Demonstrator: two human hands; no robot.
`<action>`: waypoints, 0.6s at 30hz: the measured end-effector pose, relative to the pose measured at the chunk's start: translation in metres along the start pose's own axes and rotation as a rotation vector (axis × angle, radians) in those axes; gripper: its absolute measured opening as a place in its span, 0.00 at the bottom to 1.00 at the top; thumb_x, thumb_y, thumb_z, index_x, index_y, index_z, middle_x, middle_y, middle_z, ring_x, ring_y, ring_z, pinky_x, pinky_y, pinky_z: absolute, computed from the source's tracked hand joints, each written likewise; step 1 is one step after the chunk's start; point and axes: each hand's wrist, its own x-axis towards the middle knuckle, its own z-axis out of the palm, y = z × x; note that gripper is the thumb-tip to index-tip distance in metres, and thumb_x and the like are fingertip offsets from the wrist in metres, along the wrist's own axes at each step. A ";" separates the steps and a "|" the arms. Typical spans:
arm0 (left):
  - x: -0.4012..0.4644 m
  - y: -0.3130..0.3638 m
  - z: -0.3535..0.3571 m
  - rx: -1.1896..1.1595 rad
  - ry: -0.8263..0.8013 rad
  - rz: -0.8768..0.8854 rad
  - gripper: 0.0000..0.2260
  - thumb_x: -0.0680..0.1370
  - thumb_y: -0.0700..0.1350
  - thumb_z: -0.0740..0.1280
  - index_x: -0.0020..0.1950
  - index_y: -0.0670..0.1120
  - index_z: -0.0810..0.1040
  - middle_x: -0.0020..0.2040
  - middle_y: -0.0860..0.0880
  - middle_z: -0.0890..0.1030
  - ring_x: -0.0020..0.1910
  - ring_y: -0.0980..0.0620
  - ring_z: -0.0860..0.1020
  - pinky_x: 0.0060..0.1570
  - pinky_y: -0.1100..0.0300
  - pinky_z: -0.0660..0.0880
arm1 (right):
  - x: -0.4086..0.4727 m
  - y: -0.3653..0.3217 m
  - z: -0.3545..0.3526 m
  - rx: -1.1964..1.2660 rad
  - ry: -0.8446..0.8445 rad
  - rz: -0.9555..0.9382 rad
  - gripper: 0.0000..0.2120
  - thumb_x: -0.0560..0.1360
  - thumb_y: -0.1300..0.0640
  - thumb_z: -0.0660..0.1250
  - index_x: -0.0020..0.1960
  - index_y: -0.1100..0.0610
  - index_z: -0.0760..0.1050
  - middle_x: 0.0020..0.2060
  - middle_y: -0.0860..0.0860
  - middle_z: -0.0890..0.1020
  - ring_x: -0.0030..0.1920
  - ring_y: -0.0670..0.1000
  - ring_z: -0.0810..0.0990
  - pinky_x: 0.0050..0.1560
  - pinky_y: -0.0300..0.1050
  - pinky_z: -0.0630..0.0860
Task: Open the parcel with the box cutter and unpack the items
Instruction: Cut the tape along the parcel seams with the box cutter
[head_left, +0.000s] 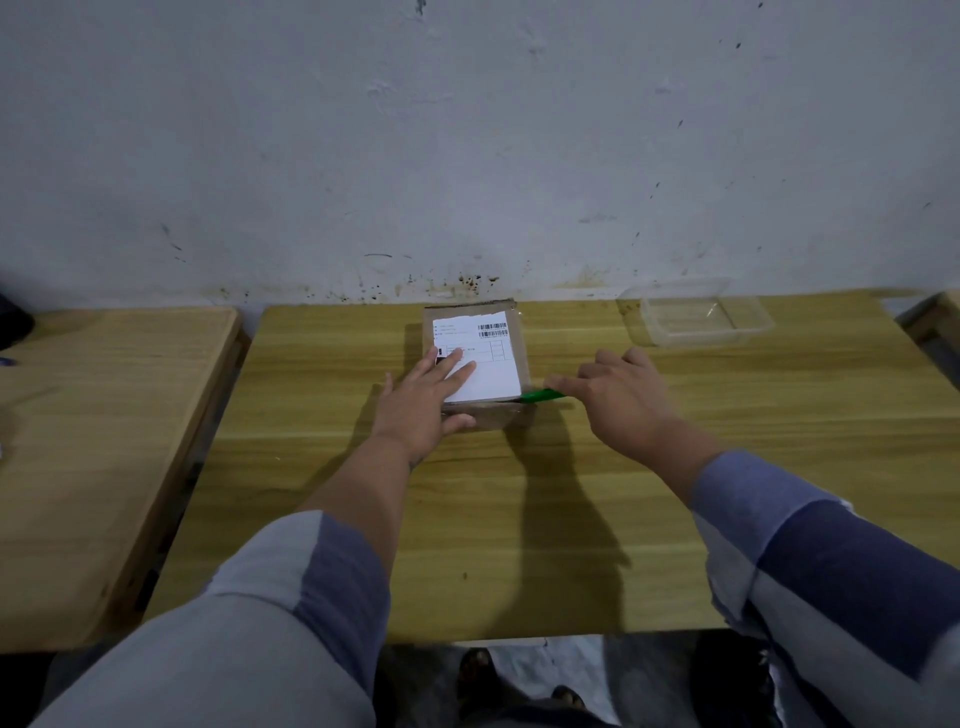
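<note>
A small brown cardboard parcel (493, 358) with a white shipping label on top sits near the wall on the wooden table (519, 519). My left hand (423, 400) lies flat on the label with straight fingers, its thumb against the near front face. My right hand (618, 395) grips a green box cutter (543, 396), whose tip is at the parcel's near right top edge. The blade itself is too small to make out.
A clear plastic container (701, 317) stands at the back right of the table. A second wooden table (104, 441) is to the left across a narrow gap, and another table corner (935, 317) shows at far right. A stained white wall is right behind the parcel.
</note>
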 end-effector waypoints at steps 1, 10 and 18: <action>0.000 0.000 -0.001 0.009 -0.006 0.000 0.33 0.76 0.62 0.60 0.77 0.60 0.49 0.78 0.61 0.47 0.77 0.55 0.42 0.72 0.36 0.49 | -0.001 0.000 0.000 0.003 0.003 0.007 0.30 0.75 0.66 0.54 0.72 0.42 0.61 0.52 0.47 0.79 0.55 0.53 0.71 0.50 0.48 0.61; -0.004 0.018 -0.007 -0.059 0.072 -0.051 0.30 0.77 0.66 0.55 0.75 0.56 0.58 0.78 0.57 0.54 0.77 0.54 0.47 0.71 0.35 0.42 | -0.020 0.029 0.006 0.296 -0.028 0.284 0.22 0.79 0.58 0.56 0.71 0.42 0.64 0.55 0.51 0.81 0.55 0.55 0.76 0.50 0.49 0.67; 0.043 0.065 -0.005 -0.066 0.073 -0.174 0.37 0.76 0.69 0.52 0.78 0.49 0.51 0.79 0.51 0.48 0.78 0.50 0.41 0.73 0.37 0.40 | -0.013 0.017 0.030 0.887 -0.080 0.521 0.22 0.76 0.59 0.63 0.69 0.45 0.69 0.52 0.54 0.83 0.39 0.49 0.75 0.28 0.36 0.65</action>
